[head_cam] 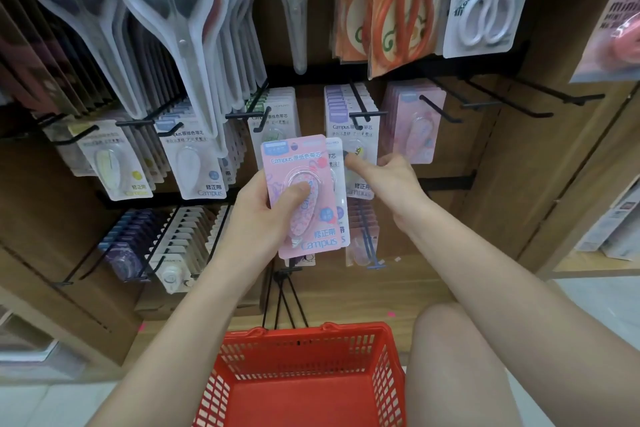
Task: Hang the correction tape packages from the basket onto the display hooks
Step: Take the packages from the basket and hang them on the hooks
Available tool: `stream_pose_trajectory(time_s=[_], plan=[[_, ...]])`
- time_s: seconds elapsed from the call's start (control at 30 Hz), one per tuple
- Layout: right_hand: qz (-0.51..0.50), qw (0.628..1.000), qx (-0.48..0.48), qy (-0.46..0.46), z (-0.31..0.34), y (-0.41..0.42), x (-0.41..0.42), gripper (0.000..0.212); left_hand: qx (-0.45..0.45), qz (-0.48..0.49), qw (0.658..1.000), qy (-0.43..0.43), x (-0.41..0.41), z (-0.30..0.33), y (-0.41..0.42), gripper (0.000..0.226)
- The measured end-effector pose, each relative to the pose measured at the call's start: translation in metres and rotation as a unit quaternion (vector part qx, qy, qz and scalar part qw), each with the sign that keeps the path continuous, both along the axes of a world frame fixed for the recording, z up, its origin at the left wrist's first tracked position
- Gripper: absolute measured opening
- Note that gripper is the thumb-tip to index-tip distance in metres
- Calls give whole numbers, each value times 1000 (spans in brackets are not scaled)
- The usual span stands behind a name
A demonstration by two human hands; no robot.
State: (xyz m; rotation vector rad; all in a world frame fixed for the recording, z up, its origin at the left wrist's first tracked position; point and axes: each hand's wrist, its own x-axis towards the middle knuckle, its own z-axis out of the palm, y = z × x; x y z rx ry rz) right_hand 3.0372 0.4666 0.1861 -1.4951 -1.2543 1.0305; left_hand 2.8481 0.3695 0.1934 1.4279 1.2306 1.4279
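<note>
Pinching a pink correction tape package (300,198) mid-frame, left hand (258,215) has its thumb on the blister, fingers behind. Right hand (388,177) grips the white package (341,163) tucked behind it. Red basket (311,340) sits at bottom center, display hooks (367,113) above.

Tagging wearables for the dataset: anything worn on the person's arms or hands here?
Nothing visible. Left hand and right hand are bare: no gloves, rings, watch or bands. Both forearms are uncovered, no sleeve in view up to the frame edge.
</note>
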Motion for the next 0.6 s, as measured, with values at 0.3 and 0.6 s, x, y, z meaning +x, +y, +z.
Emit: stream_pose_trajectory(time_s=[0.3, 0.6], plan=[[-15, 990, 57, 126, -11, -66, 22, 35, 2, -64, 998, -8, 13, -3, 4, 22], [137, 971, 69, 181, -9, -105, 17, 42, 25, -71, 997, -16, 34, -3, 6, 29]])
